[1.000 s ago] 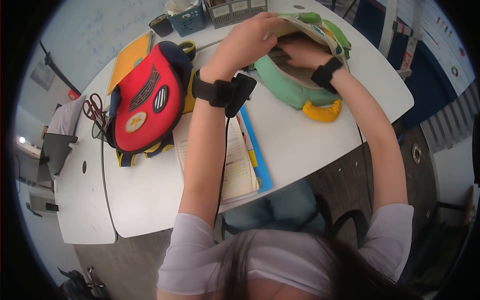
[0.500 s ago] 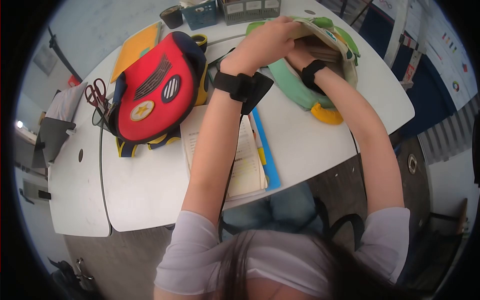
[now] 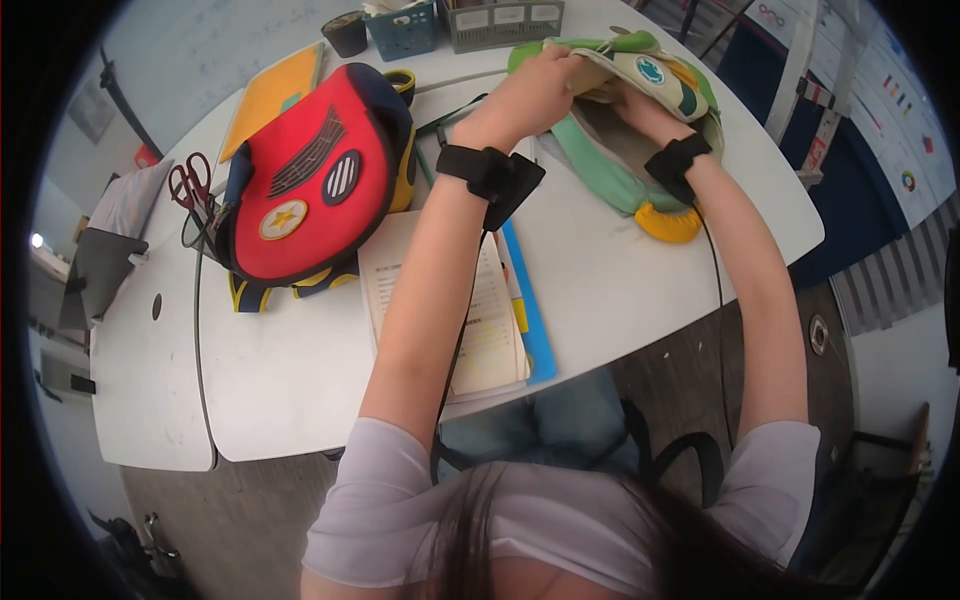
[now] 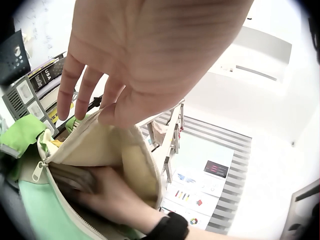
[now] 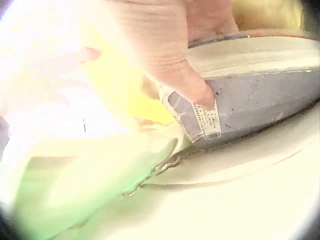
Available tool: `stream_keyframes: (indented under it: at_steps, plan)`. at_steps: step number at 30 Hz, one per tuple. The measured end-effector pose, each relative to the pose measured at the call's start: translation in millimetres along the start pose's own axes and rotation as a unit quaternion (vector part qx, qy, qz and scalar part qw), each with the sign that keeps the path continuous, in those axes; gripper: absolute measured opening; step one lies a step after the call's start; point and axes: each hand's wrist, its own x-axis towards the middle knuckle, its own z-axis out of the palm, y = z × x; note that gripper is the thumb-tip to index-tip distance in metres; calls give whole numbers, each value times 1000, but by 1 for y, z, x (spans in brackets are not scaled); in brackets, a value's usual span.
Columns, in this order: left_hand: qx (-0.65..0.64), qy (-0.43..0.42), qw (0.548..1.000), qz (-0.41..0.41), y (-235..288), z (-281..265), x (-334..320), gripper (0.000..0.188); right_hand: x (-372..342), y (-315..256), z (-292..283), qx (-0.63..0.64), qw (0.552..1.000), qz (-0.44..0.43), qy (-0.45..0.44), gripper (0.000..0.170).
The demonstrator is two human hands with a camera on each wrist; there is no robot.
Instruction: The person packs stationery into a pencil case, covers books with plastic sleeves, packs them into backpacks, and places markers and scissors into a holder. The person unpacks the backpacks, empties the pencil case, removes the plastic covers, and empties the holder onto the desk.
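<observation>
A green and cream bag with a yellow handle lies at the table's right. My left hand pinches the edge of its zipped opening between thumb and fingers, seen also in the left wrist view. Inside the bag, my right hand grips a thick book with a grey cover, its thumb on the cover by a small label. In the left wrist view the right hand is deep in the opening, the book blurred beside it.
A red backpack lies left of my left arm, with scissors beside it. Papers on a blue folder lie near the front edge. Baskets and a dark pot stand at the back.
Compared with half a second ago, my right wrist has moved right and the bag's flap with the round badge shows more. My left hand stays at the bag's edge.
</observation>
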Motion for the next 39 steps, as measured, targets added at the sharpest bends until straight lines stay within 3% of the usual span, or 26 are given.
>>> stream_keyframes:
  at_steps: [2, 4, 6, 8, 10, 12, 14, 15, 21, 23, 28, 30, 32, 33, 35, 37, 39]
  plan:
    - [-19, 64, 998, 19, 0, 6, -1, 32, -23, 7, -9, 93, 988, -46, 119, 43]
    - [-15, 65, 998, 12, 0, 12, 0, 33, -39, 7, -20, 116, 985, -41, 120, 43]
    - [-10, 67, 998, 4, 0, 13, 1, 34, -56, 6, -38, 207, 978, -7, 29, 44]
    - [-3, 48, 999, -2, 1, 11, 1, 37, -71, 6, -47, 214, 976, -20, 41, 46]
    - [5, 33, 999, -1, 3, 7, 0, 39, -87, 1, -54, 213, 976, 40, 26, 38]
    - [9, 15, 1000, 1, 5, 9, -1, 43, -96, -9, -52, 158, 987, 34, 23, 32]
    - [19, 5, 999, 31, 8, 10, 0, 42, -102, -15, -36, -34, 995, -37, 86, 31]
    - [19, 3, 999, 31, 10, 9, 0, 42, -102, -19, -31, -82, 994, -33, 71, 31]
    - [45, -69, 996, 27, 20, 5, 3, 40, -86, -29, -16, -133, 981, -74, 119, 27]
    - [29, -102, 994, 25, 24, 6, 2, 39, -79, -31, -9, -131, 986, -49, 89, 26]
    - [-8, -37, 999, 37, 26, 8, -4, 25, -63, -31, -3, -143, 989, -16, 29, 16]
    - [-11, -31, 999, 15, 24, 5, -6, 23, -63, -27, -13, -127, 992, -18, 11, 17]
    - [-5, -17, 999, 36, 13, 6, -3, 21, -72, -18, -36, -14, 1000, 13, 3, 20]
    - [-6, -13, 999, 36, 14, 3, 0, 21, -80, -11, -49, 28, 999, -24, 23, 30]
    - [36, -116, 991, -50, 16, -1, 4, 38, -98, 2, -74, 69, 995, -52, 45, 36]
    - [7, -78, 996, -40, 13, 4, 1, 33, -118, 11, -99, 112, 989, -77, 66, 42]
    - [-19, -41, 999, -29, 10, 6, 1, 35, -137, 18, -122, 192, 980, -28, 35, 47]
